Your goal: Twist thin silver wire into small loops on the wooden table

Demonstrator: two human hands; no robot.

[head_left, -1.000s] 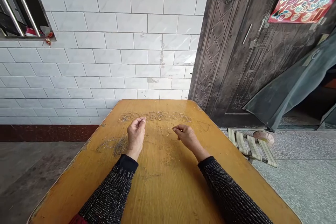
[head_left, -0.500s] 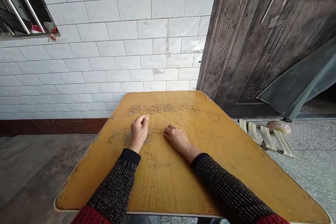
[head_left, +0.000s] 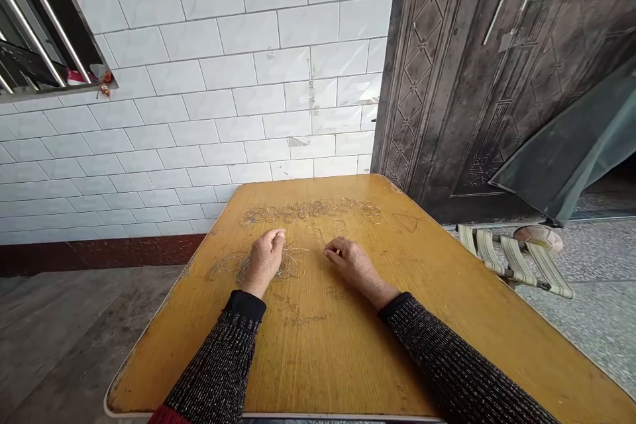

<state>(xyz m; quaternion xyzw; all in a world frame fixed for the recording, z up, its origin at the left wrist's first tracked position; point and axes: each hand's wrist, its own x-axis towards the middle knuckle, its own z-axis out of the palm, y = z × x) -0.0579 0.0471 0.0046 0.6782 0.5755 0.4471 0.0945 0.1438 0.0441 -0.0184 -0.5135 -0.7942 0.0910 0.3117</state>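
A tangled bunch of thin wire (head_left: 228, 265) lies on the tabletop, with loose strands reaching to its right. My left hand (head_left: 265, 262) is closed in a pinch over this bunch and covers part of it; what its fingers hold is hidden. To the right, my right hand (head_left: 352, 266) rests low over the wood, thumb and forefinger pinched on what looks like a thin wire. Just behind those fingers curves an open wire loop (head_left: 342, 228). Farther back, several small wire coils (head_left: 318, 207) form a row across the table.
The wooden table (head_left: 308, 358) reaches to a white tiled wall (head_left: 209, 93). A single bent wire (head_left: 410, 220) lies near its right edge. A dark carved door (head_left: 447, 79) stands at the right, with a striped strap stool (head_left: 517, 258) on the floor before it.
My right hand has drawn a little to the right and toward me, away from the left. My left hand stays closed over the bunch. The view has tilted slightly.
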